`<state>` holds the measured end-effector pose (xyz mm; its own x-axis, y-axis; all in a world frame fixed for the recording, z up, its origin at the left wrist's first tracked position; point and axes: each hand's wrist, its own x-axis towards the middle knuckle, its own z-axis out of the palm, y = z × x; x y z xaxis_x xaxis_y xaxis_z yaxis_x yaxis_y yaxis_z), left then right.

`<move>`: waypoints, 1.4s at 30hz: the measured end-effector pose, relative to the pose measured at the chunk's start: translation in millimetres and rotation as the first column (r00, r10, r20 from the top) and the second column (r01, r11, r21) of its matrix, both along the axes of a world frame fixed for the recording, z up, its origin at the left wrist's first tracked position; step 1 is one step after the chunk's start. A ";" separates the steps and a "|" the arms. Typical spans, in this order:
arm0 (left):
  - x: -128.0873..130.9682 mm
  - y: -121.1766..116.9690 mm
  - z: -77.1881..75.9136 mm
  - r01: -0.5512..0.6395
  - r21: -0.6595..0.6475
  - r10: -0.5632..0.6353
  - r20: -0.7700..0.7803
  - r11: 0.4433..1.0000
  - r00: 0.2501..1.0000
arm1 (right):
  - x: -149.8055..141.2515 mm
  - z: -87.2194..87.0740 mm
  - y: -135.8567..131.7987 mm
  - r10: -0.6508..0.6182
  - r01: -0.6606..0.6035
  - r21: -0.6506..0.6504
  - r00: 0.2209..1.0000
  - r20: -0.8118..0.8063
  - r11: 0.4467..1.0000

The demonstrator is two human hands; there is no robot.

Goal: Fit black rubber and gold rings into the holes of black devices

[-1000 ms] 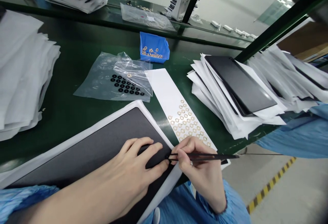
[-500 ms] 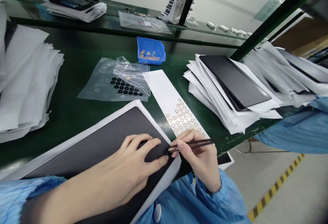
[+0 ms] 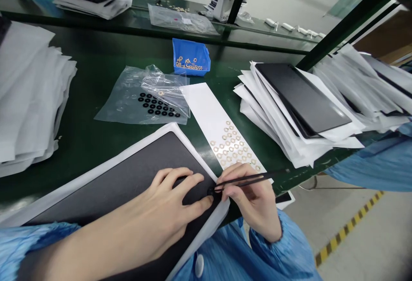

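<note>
My left hand (image 3: 167,206) lies with spread fingers on a flat dark panel (image 3: 135,171), which rests on a white sheet (image 3: 161,131). Its thumb tip touches a small black ring (image 3: 210,191) near the panel's right edge. In my right hand (image 3: 254,199) is a pair of black tweezers (image 3: 244,180), the tips at that ring. Whether the tips grip the ring I cannot tell. Beyond the right hand lies a white strip (image 3: 201,105) bearing several rows of small beige rings (image 3: 236,146).
A clear plastic bag (image 3: 119,96) carries several black rings (image 3: 157,104). Behind it stands a blue bin (image 3: 191,47) of beige rings. White-sheeted stacks flank the workspace, on the left (image 3: 28,96) and, topped by a dark panel (image 3: 302,96), on the right. A blue sleeve (image 3: 380,161) shows at right.
The view has shifted slightly. My right hand and the tweezers have moved a little to the right, the tips staying by the black ring. The left hand stays in place on the panel.
</note>
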<state>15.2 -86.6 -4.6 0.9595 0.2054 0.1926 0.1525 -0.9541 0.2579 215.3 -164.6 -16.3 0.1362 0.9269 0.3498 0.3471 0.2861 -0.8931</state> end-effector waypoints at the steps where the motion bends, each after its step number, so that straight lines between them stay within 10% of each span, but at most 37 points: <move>1: 0.1 0.1 0.3 0.001 0.005 -0.001 -0.003 1.000 1.000 | 0.1 0.0 0.0 0.001 -0.001 -0.001 1.000 0.002 1.000; 42: 1.6 -1.2 -1.0 -0.014 -0.035 0.014 -0.005 0.999 1.000 | -11.7 16.2 1.1 -0.023 0.043 -0.072 0.967 0.252 0.996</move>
